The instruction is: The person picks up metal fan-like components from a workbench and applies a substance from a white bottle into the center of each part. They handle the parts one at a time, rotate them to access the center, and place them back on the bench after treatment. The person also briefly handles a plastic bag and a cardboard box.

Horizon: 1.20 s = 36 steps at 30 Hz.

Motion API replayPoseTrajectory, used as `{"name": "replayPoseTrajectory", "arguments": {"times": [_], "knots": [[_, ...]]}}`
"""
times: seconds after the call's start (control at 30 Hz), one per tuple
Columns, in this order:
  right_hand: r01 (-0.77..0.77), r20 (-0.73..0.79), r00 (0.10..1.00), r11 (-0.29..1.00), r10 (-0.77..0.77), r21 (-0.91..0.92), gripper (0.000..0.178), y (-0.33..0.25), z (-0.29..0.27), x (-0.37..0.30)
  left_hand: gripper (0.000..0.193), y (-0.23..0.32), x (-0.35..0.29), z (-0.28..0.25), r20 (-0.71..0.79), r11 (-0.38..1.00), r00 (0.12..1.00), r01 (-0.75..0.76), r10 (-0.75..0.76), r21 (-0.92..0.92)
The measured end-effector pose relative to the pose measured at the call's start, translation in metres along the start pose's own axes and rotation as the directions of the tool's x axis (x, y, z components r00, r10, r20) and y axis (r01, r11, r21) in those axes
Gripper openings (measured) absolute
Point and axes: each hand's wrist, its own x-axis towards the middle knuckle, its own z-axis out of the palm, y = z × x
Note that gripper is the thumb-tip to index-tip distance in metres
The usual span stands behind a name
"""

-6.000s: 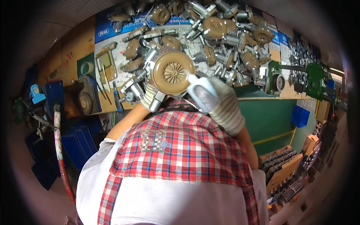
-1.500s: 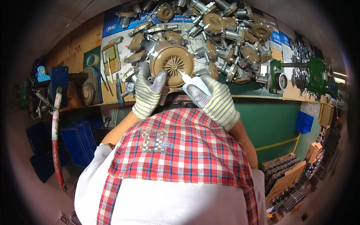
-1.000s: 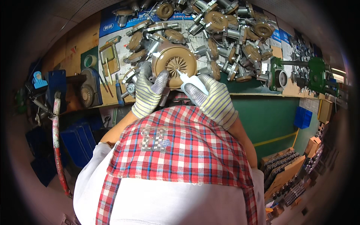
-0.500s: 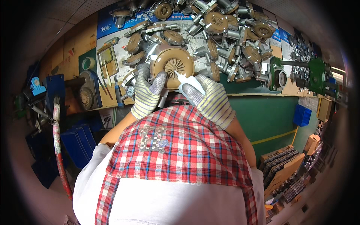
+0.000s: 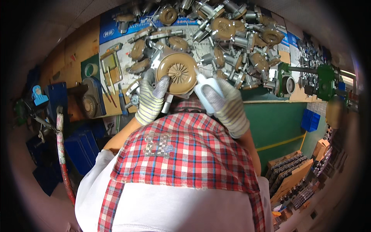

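My left hand [image 5: 150,94], in a striped knit glove, grips the left edge of a round metal part with a brown disc [image 5: 177,73] that has a ribbed, fan-like centre. The disc faces up toward me, held above the bench edge. In my right hand [image 5: 230,104], gloved the same way, is a pale squeeze bottle [image 5: 209,92] with a narrow nozzle. The nozzle points up and left, close by the disc's right rim; whether it touches cannot be told. My thumb lies along the bottle's side.
Many similar metal parts with brown discs [image 5: 223,29] are heaped across the bench [image 5: 112,48]. Pliers-like tools and a blue-handled tool [image 5: 123,101] lie at left, near a roll of tape [image 5: 91,69]. A green clamp fixture [image 5: 326,81] stands at right. Blue bins [image 5: 310,120] hang below.
The squeeze bottle in my right hand has moved right and slightly down, its nozzle leaving the disc's centre for the rim. My left hand still holds the part, which has shifted slightly.
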Motion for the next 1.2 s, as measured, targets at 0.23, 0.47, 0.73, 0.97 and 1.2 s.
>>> {"name": "replayPoseTrajectory", "arguments": {"times": [0.23, 0.47, 0.73, 0.97, 1.2], "knots": [[0.079, -0.308, 0.951, 0.984, -0.027, 0.160, 0.045, -0.010, -0.050, -0.008, 0.043, 0.040, 0.083, 0.018, -0.058, 0.983, 0.982, -0.180, 0.182, 0.035], [0.143, -0.537, 0.844, 0.960, 0.008, 0.240, 0.039, 0.005, -0.070, -0.023, 0.052, 0.058, 0.232, 0.094, 0.231, 0.778, 0.849, -0.528, 0.475, 0.341], [0.143, -0.664, 0.745, 0.956, 0.068, 0.258, 0.037, 0.028, -0.087, -0.061, 0.068, 0.026, 0.329, 0.242, 0.640, 0.415, 0.754, -0.635, 0.148, 0.652], [0.174, -0.665, 0.746, 0.949, 0.046, 0.261, 0.039, 0.034, -0.097, -0.073, 0.070, 0.003, 0.327, 0.234, 0.673, 0.282, 0.706, -0.707, 0.223, 0.649], [0.222, -0.552, 0.831, 0.948, -0.063, 0.226, 0.041, 0.037, -0.116, -0.068, 0.040, 0.024, 0.208, 0.058, 0.104, 0.655, 0.898, -0.388, 0.428, 0.648]]}}
